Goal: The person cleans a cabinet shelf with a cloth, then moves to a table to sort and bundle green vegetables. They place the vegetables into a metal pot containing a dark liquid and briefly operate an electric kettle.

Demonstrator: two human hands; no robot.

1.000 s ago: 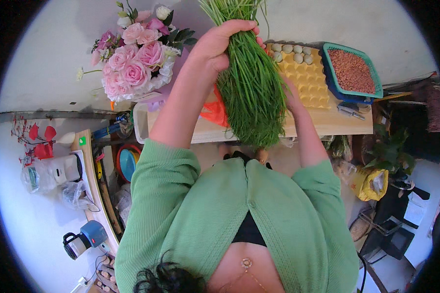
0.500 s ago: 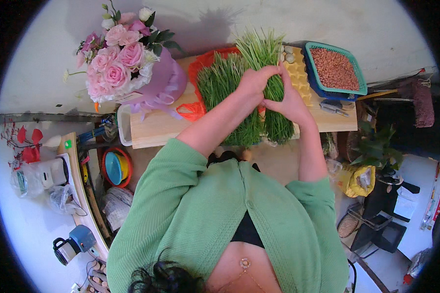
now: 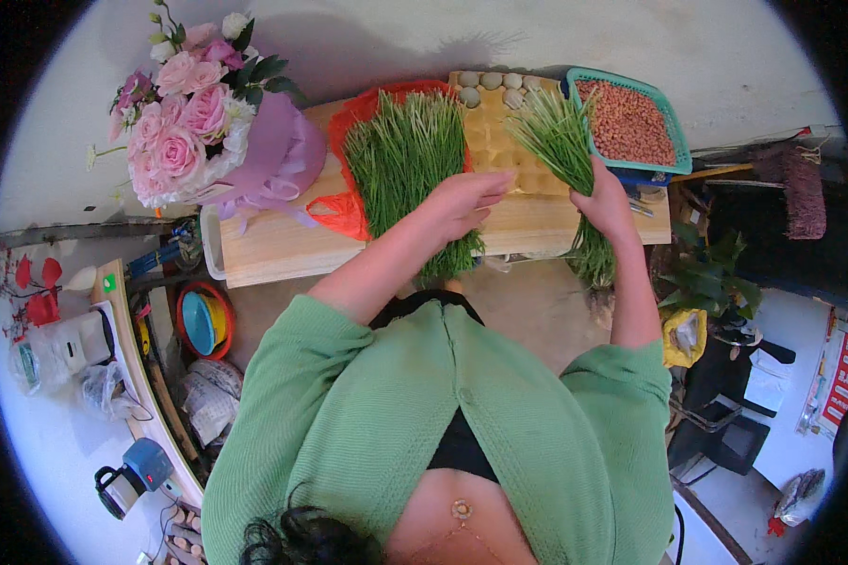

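My right hand point(image 3: 608, 202) is closed around a bunch of chives point(image 3: 561, 137), holding it above the right side of the wooden table point(image 3: 283, 252). The bunch's pale ends point up and left; its green tips hang below my hand past the table's front edge. My left hand point(image 3: 466, 201) is open, fingers stretched out to the right and holding nothing. It is nearest to a large pile of chives point(image 3: 410, 151), which lies on a red plastic bag point(image 3: 341, 209) and is partly hidden by my left wrist.
A yellow egg tray point(image 3: 490, 141) with several eggs point(image 3: 490, 81) stands behind the bunch. Right of it, a teal basket point(image 3: 680, 118) holds reddish peanuts point(image 3: 627, 127). A pink rose bouquet point(image 3: 198, 113) is at the far left, beside a white bin point(image 3: 213, 243).
Both hands were around the bunch beside the pile. The left has let go, and the right has carried the bunch to the right, tilting it. More of the egg tray shows.
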